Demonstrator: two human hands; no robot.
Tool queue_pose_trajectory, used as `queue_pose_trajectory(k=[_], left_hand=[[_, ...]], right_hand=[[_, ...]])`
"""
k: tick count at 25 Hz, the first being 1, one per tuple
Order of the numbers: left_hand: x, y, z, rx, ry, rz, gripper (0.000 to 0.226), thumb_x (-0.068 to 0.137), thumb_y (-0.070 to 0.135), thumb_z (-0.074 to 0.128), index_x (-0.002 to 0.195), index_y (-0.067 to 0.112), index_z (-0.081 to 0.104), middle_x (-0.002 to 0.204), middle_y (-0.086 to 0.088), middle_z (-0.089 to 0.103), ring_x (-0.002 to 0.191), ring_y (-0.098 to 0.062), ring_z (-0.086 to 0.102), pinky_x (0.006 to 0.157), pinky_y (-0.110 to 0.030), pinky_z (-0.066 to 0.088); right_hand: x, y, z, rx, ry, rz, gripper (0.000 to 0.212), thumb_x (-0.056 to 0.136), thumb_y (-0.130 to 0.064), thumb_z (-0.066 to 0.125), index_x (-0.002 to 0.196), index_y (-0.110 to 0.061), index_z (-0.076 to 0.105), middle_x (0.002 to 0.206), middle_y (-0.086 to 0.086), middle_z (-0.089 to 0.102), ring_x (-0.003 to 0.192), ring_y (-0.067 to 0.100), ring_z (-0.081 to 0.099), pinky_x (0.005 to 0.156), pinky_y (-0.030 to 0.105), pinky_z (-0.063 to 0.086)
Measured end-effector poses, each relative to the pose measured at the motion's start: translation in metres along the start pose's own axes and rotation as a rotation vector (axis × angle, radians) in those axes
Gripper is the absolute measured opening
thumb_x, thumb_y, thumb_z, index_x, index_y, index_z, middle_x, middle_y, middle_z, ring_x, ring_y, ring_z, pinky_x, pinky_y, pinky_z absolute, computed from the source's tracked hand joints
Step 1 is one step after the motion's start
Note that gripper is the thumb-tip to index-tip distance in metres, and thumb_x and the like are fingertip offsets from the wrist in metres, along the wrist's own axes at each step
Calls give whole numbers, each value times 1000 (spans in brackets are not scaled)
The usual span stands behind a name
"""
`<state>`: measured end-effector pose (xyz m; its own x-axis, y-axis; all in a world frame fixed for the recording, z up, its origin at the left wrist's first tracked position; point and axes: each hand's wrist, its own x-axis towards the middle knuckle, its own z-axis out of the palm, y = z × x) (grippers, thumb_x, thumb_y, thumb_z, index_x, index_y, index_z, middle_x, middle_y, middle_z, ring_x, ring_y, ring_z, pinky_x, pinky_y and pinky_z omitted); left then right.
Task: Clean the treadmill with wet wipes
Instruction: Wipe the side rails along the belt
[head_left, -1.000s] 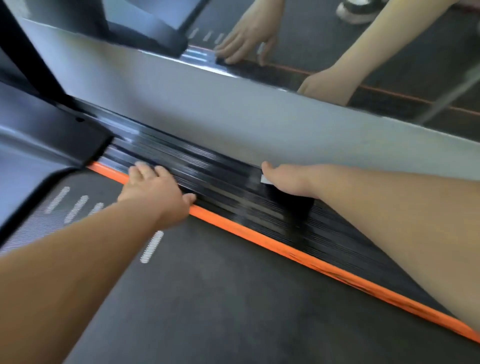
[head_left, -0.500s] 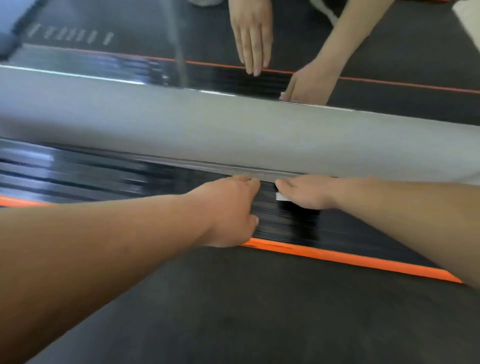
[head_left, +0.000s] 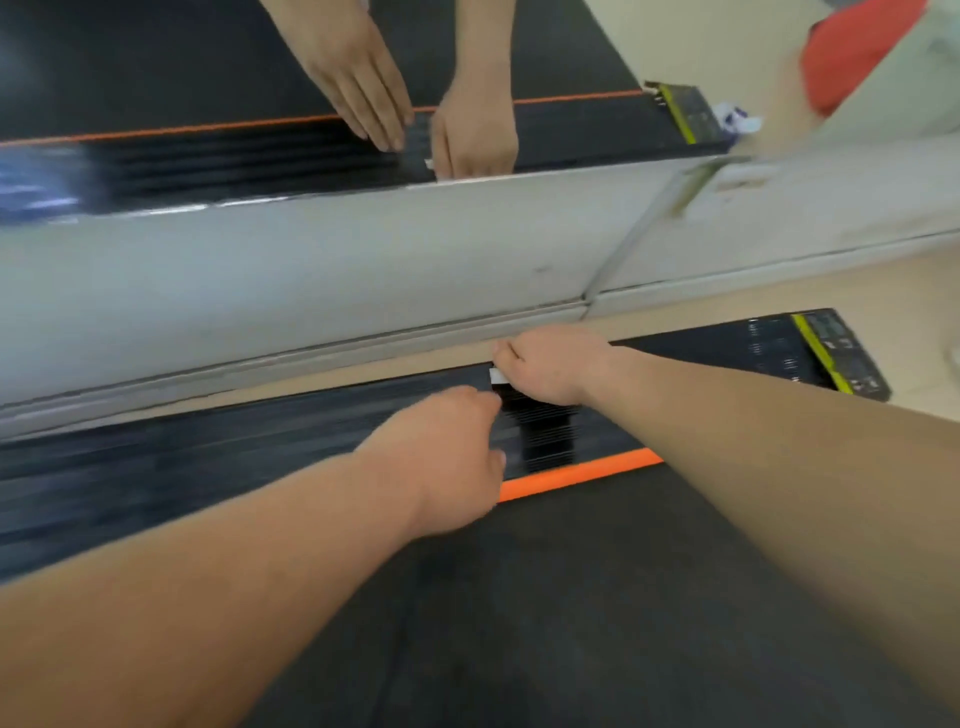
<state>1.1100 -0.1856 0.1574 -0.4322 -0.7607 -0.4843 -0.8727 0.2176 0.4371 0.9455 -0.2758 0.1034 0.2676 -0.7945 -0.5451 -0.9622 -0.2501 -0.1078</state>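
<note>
The treadmill's black ribbed side rail (head_left: 208, 457) runs left to right, edged by an orange strip (head_left: 576, 475) beside the dark belt (head_left: 571, 623). My right hand (head_left: 553, 371) presses a white wet wipe (head_left: 497, 376) onto the rail; only a small corner of the wipe shows under the fingers. My left hand (head_left: 449, 460) rests on the rail just left of it, fingers lying flat, holding nothing. The two hands almost touch.
A grey wall base (head_left: 311, 291) with a mirror (head_left: 208, 78) above runs close behind the rail, reflecting both hands. The rail's rear end cap with a yellow-green stripe (head_left: 826, 356) lies at the right on the beige floor (head_left: 924, 291).
Both hands have slid along the rail toward its rear end, the right one keeping the wipe pressed down. The view swung right, so the end cap and floor now show.
</note>
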Motion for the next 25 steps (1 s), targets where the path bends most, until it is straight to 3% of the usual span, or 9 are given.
queue_pose_trajectory(k=[2, 7, 14, 18, 22, 25], left_hand=[[11, 25, 5, 18, -15, 55, 24, 98, 37, 50, 117, 21, 51, 120, 2, 52, 118, -25, 55, 100, -43, 48], [49, 63, 3, 55, -30, 68, 40, 101, 37, 48, 137, 21, 46, 142, 0, 47, 133, -23, 49, 109, -42, 43], [96, 111, 19, 63, -16, 95, 35, 101, 35, 48, 133, 22, 49, 138, 1, 50, 128, -20, 50, 106, -41, 46], [102, 123, 20, 44, 12, 126, 36, 102, 33, 47, 135, 22, 49, 142, 2, 48, 131, -18, 48, 109, -39, 43], [103, 116, 12, 14, 10, 148, 38, 103, 30, 46, 140, 23, 47, 145, 4, 46, 135, -16, 45, 112, -34, 40], [100, 96, 8, -12, 38, 161, 37, 103, 29, 46, 139, 23, 49, 144, 7, 48, 135, -15, 46, 112, -34, 39]], right_hand=[[-6, 38, -8, -6, -31, 43, 59, 107, -41, 20, 114, -10, 69, 129, 18, 66, 114, 33, 61, 93, 38, 44], [-22, 140, -30, -8, -121, 222, 55, 109, -40, 22, 136, -9, 59, 147, 17, 54, 132, 33, 51, 104, 36, 38], [-35, 254, -42, -133, -190, 525, 58, 105, -43, 24, 148, -13, 48, 158, 12, 43, 142, 33, 42, 113, 42, 34], [-49, 316, -38, -21, -192, 727, 64, 101, -48, 25, 153, -13, 42, 162, 13, 37, 145, 36, 38, 118, 48, 32], [-42, 325, -31, 147, -119, 783, 59, 104, -41, 32, 153, -8, 41, 161, 16, 36, 145, 37, 38, 118, 47, 32], [-30, 284, -30, 96, -129, 672, 51, 104, -36, 31, 141, -8, 52, 150, 18, 50, 134, 37, 48, 107, 43, 38]])
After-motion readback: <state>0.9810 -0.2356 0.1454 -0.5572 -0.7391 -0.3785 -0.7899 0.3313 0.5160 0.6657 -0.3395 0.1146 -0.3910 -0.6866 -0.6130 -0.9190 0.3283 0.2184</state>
